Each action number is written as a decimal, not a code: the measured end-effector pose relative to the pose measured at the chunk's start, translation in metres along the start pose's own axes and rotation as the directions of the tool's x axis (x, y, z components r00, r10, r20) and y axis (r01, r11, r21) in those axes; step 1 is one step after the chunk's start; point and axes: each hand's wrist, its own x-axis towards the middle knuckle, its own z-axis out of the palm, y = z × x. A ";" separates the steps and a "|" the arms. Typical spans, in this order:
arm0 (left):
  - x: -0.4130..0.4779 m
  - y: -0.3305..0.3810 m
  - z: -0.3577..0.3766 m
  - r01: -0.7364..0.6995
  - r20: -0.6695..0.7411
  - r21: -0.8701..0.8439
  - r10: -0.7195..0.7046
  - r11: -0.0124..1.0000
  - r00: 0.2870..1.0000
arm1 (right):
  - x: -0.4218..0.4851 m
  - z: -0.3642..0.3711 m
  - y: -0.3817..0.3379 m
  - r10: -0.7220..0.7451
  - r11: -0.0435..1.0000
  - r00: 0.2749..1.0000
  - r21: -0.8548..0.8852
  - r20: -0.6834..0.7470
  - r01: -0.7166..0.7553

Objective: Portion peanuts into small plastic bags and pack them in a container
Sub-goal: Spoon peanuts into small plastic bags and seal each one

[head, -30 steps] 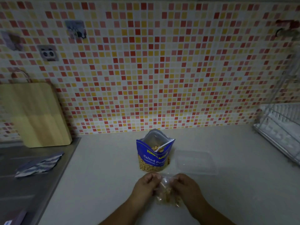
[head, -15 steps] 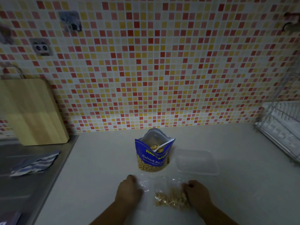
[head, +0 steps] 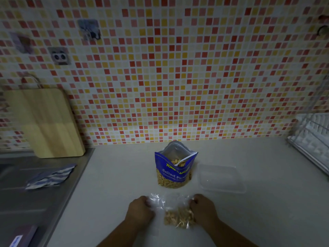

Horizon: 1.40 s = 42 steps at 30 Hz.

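Nearest: left hand [head: 140, 211] and right hand [head: 204, 209] low on the worktop [head: 114, 184], knuckles up, fingers curled. Each seemingly pinching one end of the small plastic bag [head: 160, 204] along its far edge, though hard to confirm in the dimness. Between them, the bag flat on the worktop, peanuts [head: 179, 217] heaped toward the right hand's side, plastic bare and crinkled toward the left.

A second ago, held up off the worktop, both hands close together at its mouth. Since then laid down, hands drawn apart to the corners, mouth pulled taut. Judged from that: filling finished for this portion, sealing under way or about to start, probably with a run of fingertips along the top strip. Not yet packed away.

Just beyond, upright and open, the blue peanut pouch [head: 175, 172], white spoon [head: 187, 158] leaning in its mouth, unmoved. Just right of the pouch, the clear container [head: 220, 177], no bags visible inside.

Farther left, a striped cloth [head: 49, 177] on the steel drainer [head: 26, 207], and a wooden cutting board [head: 44, 122] propped against the tiled wall [head: 178, 77]. Far right, a wire dish rack [head: 313, 139].
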 end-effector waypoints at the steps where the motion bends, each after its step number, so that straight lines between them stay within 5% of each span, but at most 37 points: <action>1: -0.001 -0.001 -0.002 0.012 0.009 -0.021 -0.012 1.000 1.000 | 0.000 0.002 -0.001 0.001 1.000 1.000 0.003 -0.006 -0.001; 8: 0.002 0.000 -0.024 0.032 0.037 -0.037 -0.031 0.999 0.999 | -0.006 -0.002 -0.006 0.029 0.997 0.999 0.067 -0.038 -0.026; 12: 0.000 0.012 -0.046 0.006 0.013 -0.173 -0.004 0.985 1.000 | -0.015 -0.006 -0.008 -0.135 0.991 0.980 -0.033 -0.145 0.132; 18: -0.022 0.054 -0.081 -0.093 0.221 -0.476 0.221 0.875 0.950 | -0.042 -0.032 -0.060 -0.315 0.824 0.947 0.477 -0.062 0.305; 26: -0.039 0.104 -0.097 -0.250 0.147 -0.564 0.393 0.787 0.908 | -0.043 -0.084 -0.111 -0.377 0.770 0.915 0.499 -0.146 0.397; 30: -0.033 0.126 -0.098 -0.468 -0.164 -0.401 0.441 0.787 0.882 | -0.033 -0.103 -0.128 -0.351 0.762 0.924 0.528 -0.149 0.375; 34: -0.026 0.143 -0.098 -0.633 -0.337 -0.045 0.584 0.773 0.738 | -0.018 -0.115 -0.142 -0.288 0.807 0.957 0.529 -0.036 0.263; 38: -0.024 0.152 -0.101 -0.713 -0.362 0.044 0.676 0.700 0.642 | -0.011 -0.126 -0.151 -0.240 0.814 0.971 0.545 0.004 0.200; 42: -0.020 0.150 -0.105 -0.681 -0.180 0.011 0.671 0.733 0.719 | -0.009 -0.135 -0.155 -0.235 0.837 0.970 0.496 -0.055 0.231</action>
